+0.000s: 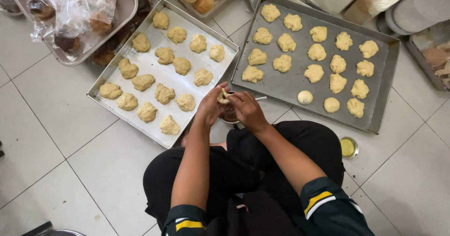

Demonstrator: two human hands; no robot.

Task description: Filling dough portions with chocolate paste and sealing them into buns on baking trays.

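Low in the middle of the frame, the left hand (209,107) and the right hand (247,110) meet, fingers curled tight around one small dough lump (223,96). A dark bowl (228,115) sits just under them. Farther up, the left tray (154,69) and the right tray (290,83) hold rows of dough lumps. A small yellow cup (348,147) sits at right.

Hands hemmed between two trays; open floor to the sides.
Left tray (101,91) and right tray (382,109), both packed with dough lumps (317,52), block forward reach; small bowl (228,115) sits underneath; bare tiles (51,137) lie left; yellow-filled cup (348,147) stands right.
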